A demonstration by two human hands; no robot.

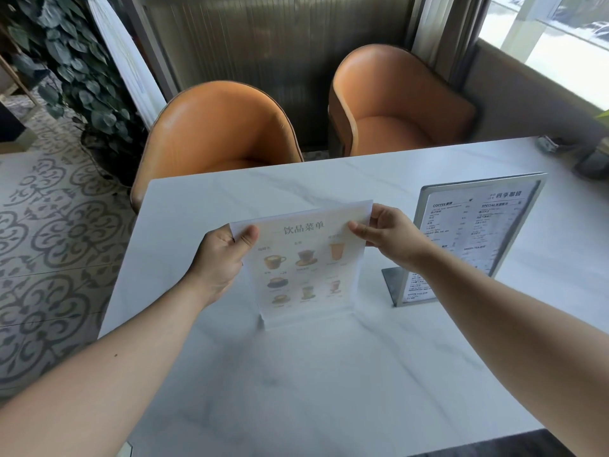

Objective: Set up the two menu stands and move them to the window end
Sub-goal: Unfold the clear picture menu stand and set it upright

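Observation:
A clear acrylic menu stand (304,268) with pictures of drinks stands upright on the white marble table (329,374), near its left end. My left hand (220,262) grips its top left corner and my right hand (392,240) grips its top right corner. A second menu stand (474,239) with a metal frame and a flat metal base stands upright to the right, close to my right forearm and apart from the first one.
Two orange bucket chairs (217,133) (395,100) face the table's far edge. The window (553,37) lies to the far right. Dark objects (590,156) sit at the table's right end. A leafy plant (75,70) and patterned floor are at the left.

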